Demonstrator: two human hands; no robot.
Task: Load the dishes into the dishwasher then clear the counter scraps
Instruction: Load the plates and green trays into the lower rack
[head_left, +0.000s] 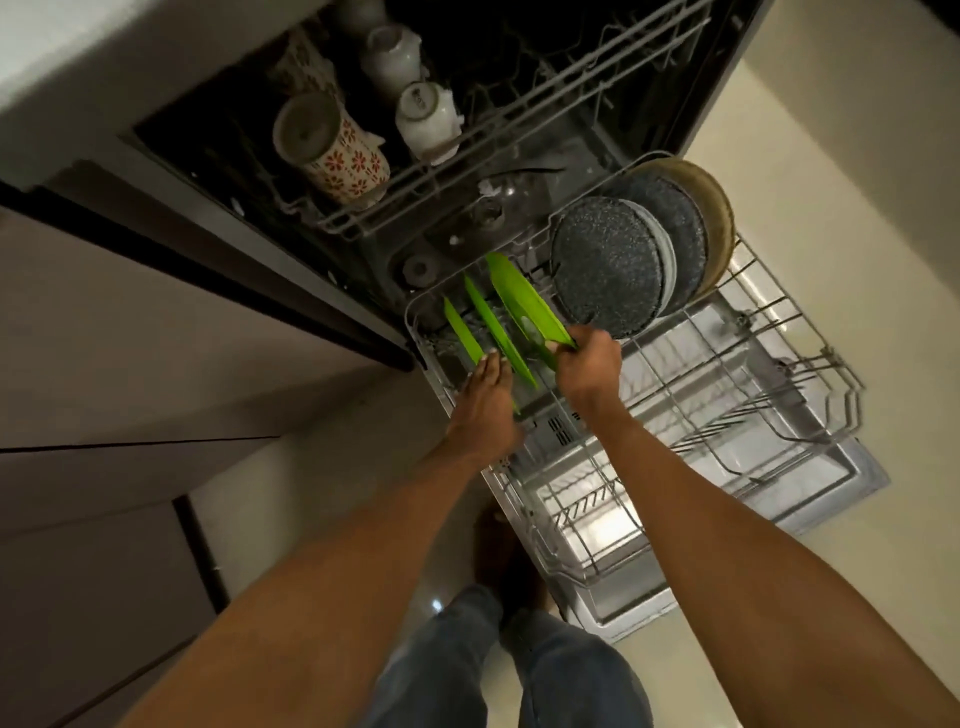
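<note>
In the head view, the pulled-out grey wire lower rack fills the centre and runs out toward 4 o'clock over the open dishwasher door. Three thin bright green plastic plates stand on edge in its tines near the rack's 10 o'clock corner. The right hand pinches the near rim of the largest green plate, fingers curled round it. The left hand reaches with straight fingers to the smallest green plate; the fingertips lie at its rim, though real contact cannot be told. The middle green plate stands between, close to both.

At 1 o'clock, just beside the largest plate, lean speckled dark grey round plates backed by a tan dish. The rack from 3 to 5 o'clock holds bare tines.

Above, the upper wire rack carries an upturned floral-patterned mug and white cups; the cavity behind is dark and hard to read.
</note>
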